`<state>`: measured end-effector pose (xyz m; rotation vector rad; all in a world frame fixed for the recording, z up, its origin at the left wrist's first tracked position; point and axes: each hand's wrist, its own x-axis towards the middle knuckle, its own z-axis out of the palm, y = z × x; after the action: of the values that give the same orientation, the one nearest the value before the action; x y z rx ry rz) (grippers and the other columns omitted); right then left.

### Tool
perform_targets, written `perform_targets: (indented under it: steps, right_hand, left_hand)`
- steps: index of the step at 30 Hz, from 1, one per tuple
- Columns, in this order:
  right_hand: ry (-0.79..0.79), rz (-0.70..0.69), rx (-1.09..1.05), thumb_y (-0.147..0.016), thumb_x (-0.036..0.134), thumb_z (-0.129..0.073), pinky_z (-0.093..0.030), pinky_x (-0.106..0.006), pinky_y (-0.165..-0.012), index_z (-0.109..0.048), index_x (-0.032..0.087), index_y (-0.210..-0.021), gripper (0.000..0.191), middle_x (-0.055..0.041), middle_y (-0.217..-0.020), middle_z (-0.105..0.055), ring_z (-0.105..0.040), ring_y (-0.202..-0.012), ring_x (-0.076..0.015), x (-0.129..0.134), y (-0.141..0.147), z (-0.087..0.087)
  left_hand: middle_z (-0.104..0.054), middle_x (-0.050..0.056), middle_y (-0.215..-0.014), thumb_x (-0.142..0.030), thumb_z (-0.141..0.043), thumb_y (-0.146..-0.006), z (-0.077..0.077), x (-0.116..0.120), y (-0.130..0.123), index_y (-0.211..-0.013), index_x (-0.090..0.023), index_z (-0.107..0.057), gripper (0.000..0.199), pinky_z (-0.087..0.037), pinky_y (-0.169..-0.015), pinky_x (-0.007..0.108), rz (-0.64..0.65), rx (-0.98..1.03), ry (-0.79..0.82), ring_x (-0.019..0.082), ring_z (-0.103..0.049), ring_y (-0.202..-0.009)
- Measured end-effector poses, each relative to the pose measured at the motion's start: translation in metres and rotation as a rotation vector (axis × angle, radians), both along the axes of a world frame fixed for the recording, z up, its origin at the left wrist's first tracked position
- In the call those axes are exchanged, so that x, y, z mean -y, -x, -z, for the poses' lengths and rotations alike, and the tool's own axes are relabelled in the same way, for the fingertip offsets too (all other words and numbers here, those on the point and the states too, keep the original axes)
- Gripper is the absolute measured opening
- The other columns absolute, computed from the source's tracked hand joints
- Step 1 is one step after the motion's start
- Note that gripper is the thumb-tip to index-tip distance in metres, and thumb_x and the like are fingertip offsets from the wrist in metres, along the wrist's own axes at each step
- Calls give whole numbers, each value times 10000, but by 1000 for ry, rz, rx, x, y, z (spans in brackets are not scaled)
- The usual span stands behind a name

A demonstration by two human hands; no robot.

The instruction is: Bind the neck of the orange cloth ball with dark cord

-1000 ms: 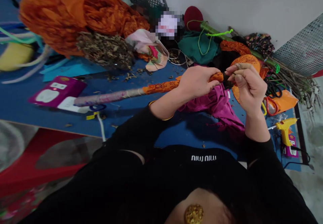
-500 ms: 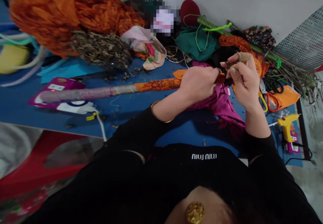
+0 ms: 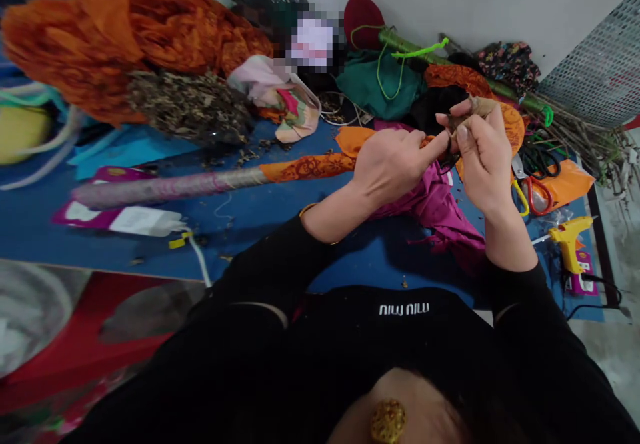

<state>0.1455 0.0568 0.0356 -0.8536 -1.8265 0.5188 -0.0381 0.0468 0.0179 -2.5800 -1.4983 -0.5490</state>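
Note:
A long stick [image 3: 200,186], wrapped in greyish material at its left and orange patterned cloth [image 3: 310,166] towards its right, lies across the blue table. My left hand [image 3: 387,164] is closed around its orange end, with the index finger reaching towards my right hand. My right hand [image 3: 484,154] pinches a small brown, dry-looking piece [image 3: 461,123] that fingers partly hide; its exact kind is unclear. The fingertips of both hands meet there. Beneath them, magenta cloth [image 3: 433,207] lies bunched on the table.
A dried brown clump [image 3: 190,107] and heaped orange cloth [image 3: 135,24] are at back left. Scissors [image 3: 539,194] and a yellow glue gun [image 3: 570,239] lie at right. A green stalk [image 3: 415,51] and teal cloth [image 3: 380,81] are behind. A purple-and-white power strip [image 3: 135,219] sits under the stick.
My left index finger has extended towards my right fingertips, and the hands have come together. The view has shifted slightly, moving the background leftward.

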Motion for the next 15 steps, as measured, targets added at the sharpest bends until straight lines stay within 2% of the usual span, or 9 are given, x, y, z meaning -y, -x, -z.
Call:
perform_targets:
  steps: [3, 6, 9, 12, 13, 15]
  right_hand:
    - [-11, -27, 6, -1113, 643, -487, -679, -448, -1083, -576, 249, -807, 506, -95, -1208, -631, -753, -1189, -219, 0, 2, -2]
    - [2, -51, 18, -1095, 696, -487, -668, -448, -1094, -585, 249, -796, 547, -83, -1207, -658, -750, -1194, -216, 1, 4, -2]
    - [80, -85, -82, -1072, 681, -567, -672, -422, -1062, -615, 234, -788, 533, -75, -1232, -673, -779, -1123, -206, 1, 1, -4]
    - [185, -79, -243, -1022, 679, -671, -688, -338, -819, -643, 226, -805, 503, -63, -1231, -723, -759, -833, -137, -1, -13, -10]
    - [203, -77, -280, -1000, 677, -707, -656, -308, -701, -656, 226, -817, 490, -58, -1188, -747, -707, -716, -108, -3, -20, -12]
    - [197, -72, -336, -956, 636, -789, -510, -265, -490, -690, 228, -829, 438, -40, -1048, -771, -570, -541, -66, -8, -37, -18]
  left_hand:
    - [-795, 113, -1050, -282, -404, -1151, 0, 1, 0, -1457, -303, -709, 432, -495, -783, 379, -3, 50, 37, 268, -731, -922]
    - [-789, 107, -1074, -310, -366, -1160, -2, 2, 1, -1369, -285, -742, 431, -493, -816, 370, -23, 34, 48, 267, -735, -967]
    - [-794, 102, -1093, -366, -342, -1171, -5, 3, 4, -1350, -257, -739, 448, -499, -833, 357, -40, 38, 35, 258, -741, -981]
    - [-810, 126, -1174, -360, -383, -1154, -10, 3, 9, -1432, -243, -710, 446, -523, -837, 393, -44, 61, 36, 297, -760, -1023]
    - [-814, 128, -1207, -345, -413, -1138, -11, 3, 11, -1450, -248, -706, 439, -533, -842, 404, -48, 75, 42, 309, -767, -1044]
    - [-821, 121, -1246, -326, -475, -1107, -15, 2, 16, -1462, -262, -714, 432, -552, -866, 413, -60, 106, 71, 319, -779, -1084]
